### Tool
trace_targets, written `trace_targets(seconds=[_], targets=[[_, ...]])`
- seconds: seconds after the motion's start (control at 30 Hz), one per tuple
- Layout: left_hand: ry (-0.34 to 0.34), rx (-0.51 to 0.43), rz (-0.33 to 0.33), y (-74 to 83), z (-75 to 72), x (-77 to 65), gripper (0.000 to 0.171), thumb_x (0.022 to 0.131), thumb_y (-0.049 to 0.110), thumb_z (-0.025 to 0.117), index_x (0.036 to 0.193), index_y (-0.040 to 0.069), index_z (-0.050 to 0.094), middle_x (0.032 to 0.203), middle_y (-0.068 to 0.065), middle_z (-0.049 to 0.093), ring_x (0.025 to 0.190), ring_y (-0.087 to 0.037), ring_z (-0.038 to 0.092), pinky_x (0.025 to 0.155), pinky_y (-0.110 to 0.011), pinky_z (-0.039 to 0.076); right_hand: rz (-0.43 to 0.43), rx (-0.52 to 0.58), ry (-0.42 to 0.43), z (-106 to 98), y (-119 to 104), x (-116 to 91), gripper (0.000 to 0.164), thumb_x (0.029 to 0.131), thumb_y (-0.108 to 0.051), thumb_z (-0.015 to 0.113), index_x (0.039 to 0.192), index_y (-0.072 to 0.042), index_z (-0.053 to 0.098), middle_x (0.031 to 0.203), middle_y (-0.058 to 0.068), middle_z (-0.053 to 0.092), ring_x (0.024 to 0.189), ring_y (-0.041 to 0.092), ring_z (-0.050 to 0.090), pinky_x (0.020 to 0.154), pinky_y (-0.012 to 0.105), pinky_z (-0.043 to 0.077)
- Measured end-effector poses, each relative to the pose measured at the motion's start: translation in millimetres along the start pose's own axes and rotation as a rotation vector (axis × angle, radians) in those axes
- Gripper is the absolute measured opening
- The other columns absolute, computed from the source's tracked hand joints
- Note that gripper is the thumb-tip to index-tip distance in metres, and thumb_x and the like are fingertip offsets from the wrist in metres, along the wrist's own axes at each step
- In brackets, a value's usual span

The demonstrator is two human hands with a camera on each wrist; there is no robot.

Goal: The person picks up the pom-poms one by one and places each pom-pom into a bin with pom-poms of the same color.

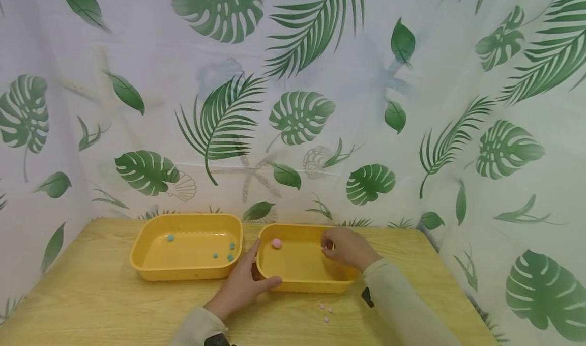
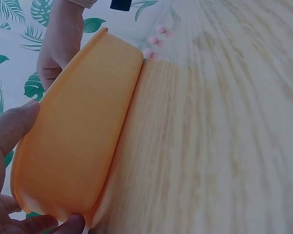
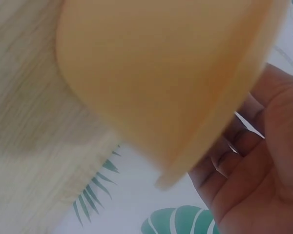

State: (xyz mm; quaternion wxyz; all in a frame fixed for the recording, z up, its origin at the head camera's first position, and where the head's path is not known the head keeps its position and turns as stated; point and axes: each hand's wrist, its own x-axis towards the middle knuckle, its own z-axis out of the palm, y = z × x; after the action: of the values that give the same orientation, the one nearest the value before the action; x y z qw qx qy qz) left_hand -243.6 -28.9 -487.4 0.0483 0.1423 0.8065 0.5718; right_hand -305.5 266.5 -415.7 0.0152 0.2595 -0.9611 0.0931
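My left hand [image 1: 244, 284] holds the left end of a yellow tray [image 1: 302, 286], thumb at the front rim and fingers along the side. In the left wrist view the thumb [image 2: 14, 127] lies against the tray's rim. Over the tray's right part, my right hand [image 1: 350, 247] has its fingertips pinched together, with what looks like a small pink ball between them, mostly hidden. A larger pink ball [image 1: 276, 243] sits inside the tray at the back left. Several small pink balls, such as this pink ball [image 1: 326, 319], lie on the table in front.
A second yellow tray [image 1: 185, 274] stands to the left, with several small teal balls, among them one teal ball [image 1: 170, 238] at the back. Both trays rest on a wood-grain table [image 1: 114, 310]. Behind it hangs a leaf-patterned curtain [image 1: 293, 193].
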Motion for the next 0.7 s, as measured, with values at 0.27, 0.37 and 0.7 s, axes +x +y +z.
trace_targets(seconds=[0.27, 0.37, 0.7], targets=[[-0.002, -0.012, -0.001, 4.0, -1.4, -2.7, 0.114, 0.086, 0.041, 0.085, 0.165, 0.003, 0.013, 0.165, -0.024, 0.029, 0.134, -0.031, 0.054, 0.114, -0.049, 0.042, -0.007, 0.003, -0.015, 3.6, 2.5, -0.5, 0.014, 0.089, -0.014, 0.078, 0.082, -0.018, 0.066, 0.079, -0.009, 0.062, 0.072, 0.009, 0.054, 0.068, 0.031, 0.05], [0.0, 0.001, 0.002, 3.9, -1.5, -3.1, 0.114, 0.086, 0.043, 0.085, 0.165, 0.003, 0.013, 0.166, -0.024, 0.027, 0.142, -0.035, 0.046, 0.117, -0.053, 0.036, 0.004, 0.001, -0.032, 5.2, 3.0, 0.8, 0.015, 0.089, -0.014, 0.078, 0.082, -0.018, 0.066, 0.079, -0.01, 0.062, 0.073, 0.009, 0.054, 0.069, 0.032, 0.051], [-0.004, 0.006, 0.006, -0.9, -0.7, -0.3, 0.115, 0.085, 0.045, 0.085, 0.166, 0.004, 0.013, 0.168, -0.021, 0.023, 0.15, -0.035, 0.035, 0.121, -0.054, 0.031, 0.017, -0.036, -0.101, -4.9, -0.1, 11.3, 0.011, 0.089, -0.011, 0.076, 0.084, -0.015, 0.067, 0.078, -0.007, 0.06, 0.072, 0.012, 0.052, 0.071, 0.034, 0.05]])
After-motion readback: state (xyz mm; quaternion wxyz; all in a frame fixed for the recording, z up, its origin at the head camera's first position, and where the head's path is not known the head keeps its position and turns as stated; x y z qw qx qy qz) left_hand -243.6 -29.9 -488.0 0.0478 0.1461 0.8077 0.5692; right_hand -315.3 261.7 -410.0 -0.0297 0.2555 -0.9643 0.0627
